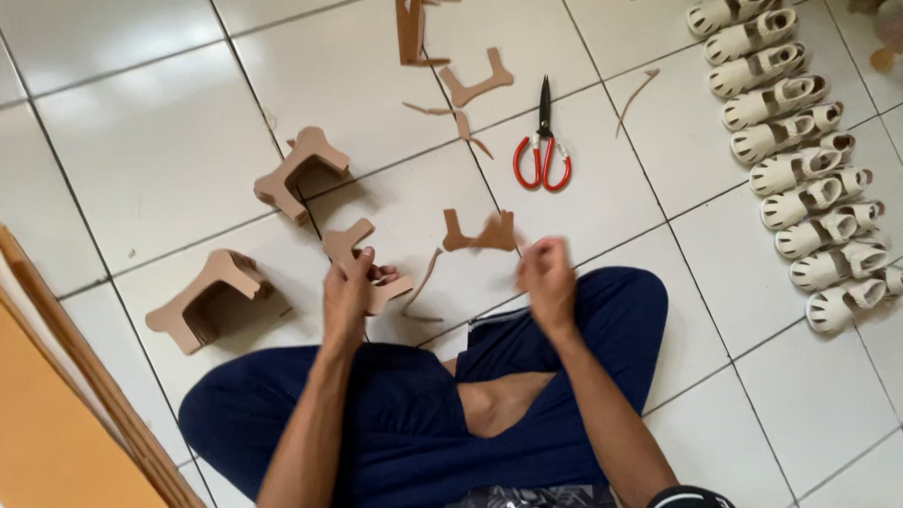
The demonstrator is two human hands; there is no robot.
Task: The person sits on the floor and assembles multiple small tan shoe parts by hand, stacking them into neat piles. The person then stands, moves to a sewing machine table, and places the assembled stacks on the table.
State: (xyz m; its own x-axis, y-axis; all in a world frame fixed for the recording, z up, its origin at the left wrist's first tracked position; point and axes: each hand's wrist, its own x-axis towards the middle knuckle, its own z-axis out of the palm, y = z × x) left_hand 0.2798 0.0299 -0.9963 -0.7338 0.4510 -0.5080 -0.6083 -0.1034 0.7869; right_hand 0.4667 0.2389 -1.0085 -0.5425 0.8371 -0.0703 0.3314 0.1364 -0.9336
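- Left of the scissors (542, 141): a stack of tan boards (46, 398) leaning at the frame edge, then two folded brown cutouts (213, 297) on the floor (148, 144).
- Left hand (348, 298) is closed around a third brown cutout piece (357, 262); its thin tabs could crease or tear if squeezed hard.
- Right hand (546, 281), just below the scissors, looks curled shut; it's blurred, so I can't tell what it holds.
- Roughly seven loose scraps (481, 233) around the one pair of scissors; easy to kneel on the blades.
- Right of the scissors: about ten cream sandals (809, 181) in a row.
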